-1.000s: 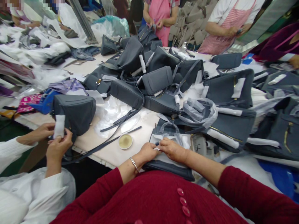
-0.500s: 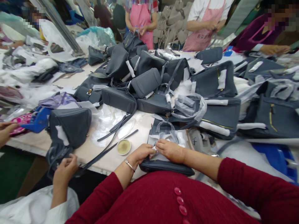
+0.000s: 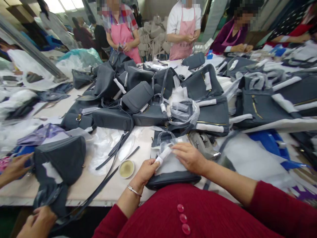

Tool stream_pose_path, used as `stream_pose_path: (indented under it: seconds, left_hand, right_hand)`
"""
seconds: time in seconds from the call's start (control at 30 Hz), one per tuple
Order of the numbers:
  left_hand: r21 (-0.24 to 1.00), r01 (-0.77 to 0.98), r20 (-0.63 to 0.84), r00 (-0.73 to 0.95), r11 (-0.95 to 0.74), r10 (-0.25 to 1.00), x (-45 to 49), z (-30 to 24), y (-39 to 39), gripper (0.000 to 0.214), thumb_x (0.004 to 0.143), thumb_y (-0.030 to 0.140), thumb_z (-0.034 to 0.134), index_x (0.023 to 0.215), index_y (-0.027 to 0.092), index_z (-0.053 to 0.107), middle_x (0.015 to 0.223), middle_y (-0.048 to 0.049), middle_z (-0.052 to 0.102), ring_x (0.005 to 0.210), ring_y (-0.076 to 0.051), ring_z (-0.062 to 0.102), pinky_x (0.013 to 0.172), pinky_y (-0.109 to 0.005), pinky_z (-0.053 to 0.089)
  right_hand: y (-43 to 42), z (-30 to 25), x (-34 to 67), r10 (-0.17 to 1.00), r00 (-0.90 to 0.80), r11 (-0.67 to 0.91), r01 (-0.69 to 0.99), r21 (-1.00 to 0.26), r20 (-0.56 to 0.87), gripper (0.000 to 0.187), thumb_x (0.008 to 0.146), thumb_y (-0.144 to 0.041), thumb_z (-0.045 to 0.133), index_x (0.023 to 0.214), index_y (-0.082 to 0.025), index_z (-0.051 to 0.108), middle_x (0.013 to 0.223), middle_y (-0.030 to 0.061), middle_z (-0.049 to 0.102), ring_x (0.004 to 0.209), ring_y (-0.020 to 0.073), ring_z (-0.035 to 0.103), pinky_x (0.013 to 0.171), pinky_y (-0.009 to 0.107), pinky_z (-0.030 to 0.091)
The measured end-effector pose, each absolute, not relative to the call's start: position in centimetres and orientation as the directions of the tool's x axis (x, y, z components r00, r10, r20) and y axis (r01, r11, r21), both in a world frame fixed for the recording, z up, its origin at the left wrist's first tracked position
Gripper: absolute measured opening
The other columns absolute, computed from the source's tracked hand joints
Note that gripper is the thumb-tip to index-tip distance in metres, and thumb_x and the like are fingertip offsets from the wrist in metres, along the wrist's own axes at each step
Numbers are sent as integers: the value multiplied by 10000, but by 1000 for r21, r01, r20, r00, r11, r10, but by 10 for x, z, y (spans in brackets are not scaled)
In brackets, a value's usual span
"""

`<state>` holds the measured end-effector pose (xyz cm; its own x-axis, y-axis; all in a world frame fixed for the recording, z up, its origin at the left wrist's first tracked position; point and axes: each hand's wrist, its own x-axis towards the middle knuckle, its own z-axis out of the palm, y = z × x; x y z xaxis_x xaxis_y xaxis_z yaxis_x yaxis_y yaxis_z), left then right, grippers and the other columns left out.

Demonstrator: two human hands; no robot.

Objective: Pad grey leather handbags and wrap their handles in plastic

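Note:
A dark blue-grey handbag lies in front of me against my body, with white sheet material over its upper face. Its looped handle is wrapped in clear plastic. My left hand pinches the lower end of a white wrapping strip, which slants up across the bag. At the strip's upper end, the fingers of my right hand are closed together on it. What lies inside the wrapping is hidden. A round dish of yellowish paste stands left of my left hand, beside loose dark straps.
Several dark handbags are heaped across the table. A grey metal device is right of my bag, near a blue plastic bin. At left, a co-worker's hands are by another bag. Other people stand across the table.
My hands have moved apart along the white strip, which now shows stretched between them. The view has turned to the right. The co-worker's hands at left have shifted around their bag.

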<state>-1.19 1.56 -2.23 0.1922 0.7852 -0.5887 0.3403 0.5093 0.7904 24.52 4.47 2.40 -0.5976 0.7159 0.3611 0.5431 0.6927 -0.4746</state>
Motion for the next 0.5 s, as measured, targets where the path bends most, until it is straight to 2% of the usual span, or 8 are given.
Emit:
stream_pose_path:
  seconds: [0.07,0.1,0.17,0.23,0.3,0.5]
  left_hand:
    - [777,401,-585,175,485,792,-10,-22,15,476,723,612,569,788,141,611,543,48,459,514,-103,399,509,-224,290]
    - [774,424,-579,176,470,796,-9,-22,15,489,725,624,558,795,144,617,546,47,460,518,-108,407,513,-226,297]
    - [772,463,-565,184,436,805,-7,-21,16,516,729,652,538,804,149,623,544,48,455,522,-118,413,518,-231,306]
    - [766,504,-548,188,399,815,-6,-19,17,541,735,676,517,804,151,625,537,49,448,525,-126,412,522,-235,306]
    - [757,537,-536,185,372,824,-4,-17,18,555,736,688,505,810,153,630,534,48,451,527,-132,411,526,-239,305]
    - [741,569,-526,160,357,835,4,-4,14,611,697,735,513,843,156,643,537,45,457,545,-153,429,540,-249,307]
  right_hand:
    - [44,28,298,898,-275,432,703,-565,344,261,893,-239,516,1087,-184,682,1169,118,668,1115,237,580,999,414,441]
    - [44,27,327,953,-108,263,759,-596,283,272,878,-265,521,1068,-178,696,1136,112,684,1081,238,601,984,401,450]
    - [38,22,383,978,199,-126,789,-601,56,278,836,-293,527,972,-167,734,994,92,727,955,239,649,900,372,486]
    - [27,13,424,924,343,-377,741,-556,-169,286,804,-296,523,880,-149,756,838,74,737,832,230,667,788,329,501]
    - [13,3,444,893,356,-449,717,-533,-273,291,786,-284,515,841,-144,763,771,57,730,777,213,663,727,290,487]
    - [14,-21,422,918,325,-397,739,-544,-229,370,862,-340,451,836,-124,751,810,74,723,809,195,643,687,256,452]
